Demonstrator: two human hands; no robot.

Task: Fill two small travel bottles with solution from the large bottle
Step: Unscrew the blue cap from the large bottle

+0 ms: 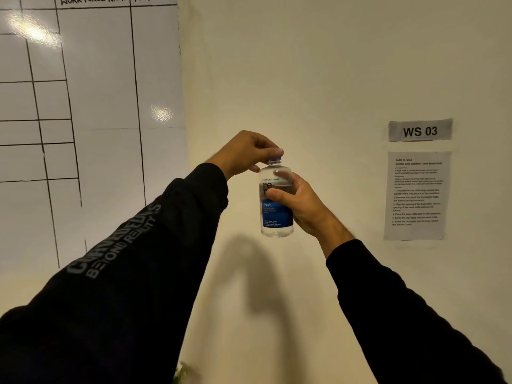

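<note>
The large clear plastic bottle with a blue and white label (277, 200) is held upright in the air in front of a cream wall (291, 79), well above anything it could stand on. The right hand (300, 200) wraps round the bottle's middle from behind, thumb across the label. The left hand (245, 153) comes from above, fingers curled over and pinching the blue cap (275, 159), most of which they hide.

A white grid board with hand-drawn black lines (91, 106) covers the wall at left; its top heading is cut off. At right hang a grey "WS 03" sign (420, 130) and a printed instruction sheet (417, 195), its small print too blurred to read. Both black sleeves fill the lower frame. A pale greenish object (181, 372) at the bottom edge cannot be identified.
</note>
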